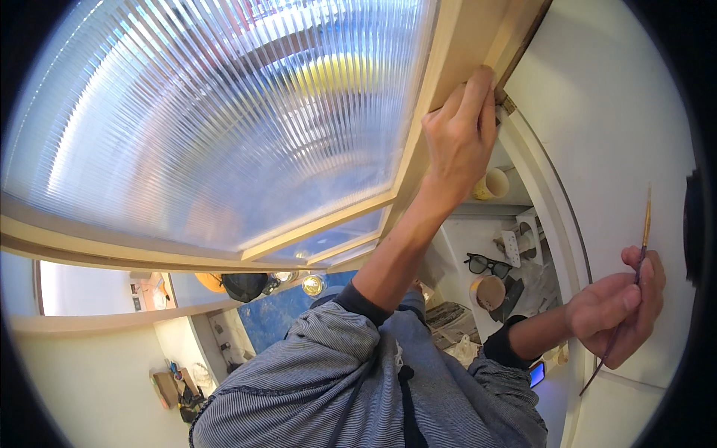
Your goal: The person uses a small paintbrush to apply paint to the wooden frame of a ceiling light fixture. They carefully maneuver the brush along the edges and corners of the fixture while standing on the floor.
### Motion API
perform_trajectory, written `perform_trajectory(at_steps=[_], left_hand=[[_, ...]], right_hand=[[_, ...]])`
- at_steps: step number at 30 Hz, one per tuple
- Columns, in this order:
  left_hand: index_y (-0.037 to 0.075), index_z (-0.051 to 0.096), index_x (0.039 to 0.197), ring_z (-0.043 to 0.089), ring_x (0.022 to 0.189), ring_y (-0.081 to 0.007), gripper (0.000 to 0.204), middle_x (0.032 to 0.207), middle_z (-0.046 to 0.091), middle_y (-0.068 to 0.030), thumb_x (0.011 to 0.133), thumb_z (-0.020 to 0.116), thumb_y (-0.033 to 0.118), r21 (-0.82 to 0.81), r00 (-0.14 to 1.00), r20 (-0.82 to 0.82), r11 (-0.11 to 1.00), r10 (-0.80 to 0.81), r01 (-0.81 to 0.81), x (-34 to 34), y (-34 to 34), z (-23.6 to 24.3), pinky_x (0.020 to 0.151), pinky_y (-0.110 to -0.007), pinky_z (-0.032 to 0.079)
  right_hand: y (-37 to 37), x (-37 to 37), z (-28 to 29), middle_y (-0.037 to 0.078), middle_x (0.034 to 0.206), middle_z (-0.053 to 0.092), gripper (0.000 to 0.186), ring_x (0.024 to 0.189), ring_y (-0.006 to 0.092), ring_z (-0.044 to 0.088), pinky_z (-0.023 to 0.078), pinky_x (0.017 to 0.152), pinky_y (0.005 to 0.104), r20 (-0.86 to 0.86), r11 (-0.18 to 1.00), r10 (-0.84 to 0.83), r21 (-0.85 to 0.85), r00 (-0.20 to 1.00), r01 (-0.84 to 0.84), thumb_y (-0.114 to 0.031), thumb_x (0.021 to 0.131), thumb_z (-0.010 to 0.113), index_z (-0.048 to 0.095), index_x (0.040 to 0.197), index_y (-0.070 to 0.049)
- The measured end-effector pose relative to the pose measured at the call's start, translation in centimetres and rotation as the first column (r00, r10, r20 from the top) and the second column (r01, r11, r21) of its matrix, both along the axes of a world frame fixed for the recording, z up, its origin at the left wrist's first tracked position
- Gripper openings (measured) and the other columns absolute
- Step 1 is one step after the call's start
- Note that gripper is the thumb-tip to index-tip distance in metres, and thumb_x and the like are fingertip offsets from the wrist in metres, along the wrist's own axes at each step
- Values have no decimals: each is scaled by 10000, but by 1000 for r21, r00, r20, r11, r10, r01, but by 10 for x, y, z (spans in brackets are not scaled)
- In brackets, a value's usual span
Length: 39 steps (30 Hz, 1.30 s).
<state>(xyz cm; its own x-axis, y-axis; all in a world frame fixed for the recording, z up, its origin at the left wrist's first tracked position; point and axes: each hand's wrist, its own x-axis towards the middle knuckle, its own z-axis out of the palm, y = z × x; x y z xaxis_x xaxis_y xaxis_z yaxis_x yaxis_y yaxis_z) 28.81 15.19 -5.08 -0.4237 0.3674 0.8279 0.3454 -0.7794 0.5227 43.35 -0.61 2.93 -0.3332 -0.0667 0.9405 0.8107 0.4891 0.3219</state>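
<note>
My left hand point(463, 138) is raised to the pale wooden frame point(455, 48) of a ribbed, see-through panel point(224, 149). Its fingers are bent and closed around the frame's right-hand edge, close to the white wall; the fingertips are partly hidden. Lower down on the right, my right hand point(620, 310) pinches a slim paintbrush point(646, 216) between thumb and fingers. The brush's narrow tip points up, and its thin dark handle slants down below the palm. That hand is beside the white wall surface point(605, 134), with the tip near it; contact cannot be made out.
Below my arms, a cluttered surface holds black-framed eyeglasses point(488, 264), a round tub point(489, 293) and a yellowish cup point(491, 184). A lit phone point(537, 373) is beside my right sleeve. A curved-looking pale edge point(556, 187) borders the wall. A black cap point(244, 286) lies lower left.
</note>
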Motion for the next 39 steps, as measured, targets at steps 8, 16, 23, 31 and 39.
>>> perform_trajectory(at_steps=[8,16,23,31,39], left_hand=[[33,632,1022,610,545,-242,154,718,641,-106,874,634,-11,-45,1000,-17,999,-19,18,-2,-2,-5,492,-319,473],[33,639,1028,631,558,-248,145,745,666,-131,885,649,10,-31,1000,-10,1000,3,-3,2,0,-3,501,-324,487],[37,636,1000,526,479,-150,112,615,580,-78,892,667,37,-15,999,-8,999,42,-42,3,1,-2,456,-275,422],[55,631,1001,476,450,-103,117,544,523,-45,897,680,77,-13,999,-1,999,42,-42,1,2,-2,433,-255,388],[36,620,994,632,527,-216,101,697,652,-112,897,649,36,-114,999,-36,994,0,-4,0,-5,0,472,-297,478]], right_hand=[[0,2,-1,306,826,597,236,608,336,592,503,509,389,-22,1000,24,8,999,-23,24,902,425,512,1014,213],[-2,4,-1,297,825,597,252,634,331,600,513,535,401,-11,1000,20,5,1000,-20,11,911,415,514,1035,207],[-5,4,-4,315,816,590,258,651,362,607,528,558,417,-44,1000,13,-15,999,-14,25,901,395,509,1028,218],[-3,4,-5,330,811,589,257,632,363,605,533,550,415,-63,1000,0,0,998,0,28,898,394,505,1007,233],[-4,4,-5,333,832,599,265,646,358,616,543,559,407,-47,1000,-24,-7,999,23,11,918,388,508,1018,224]])
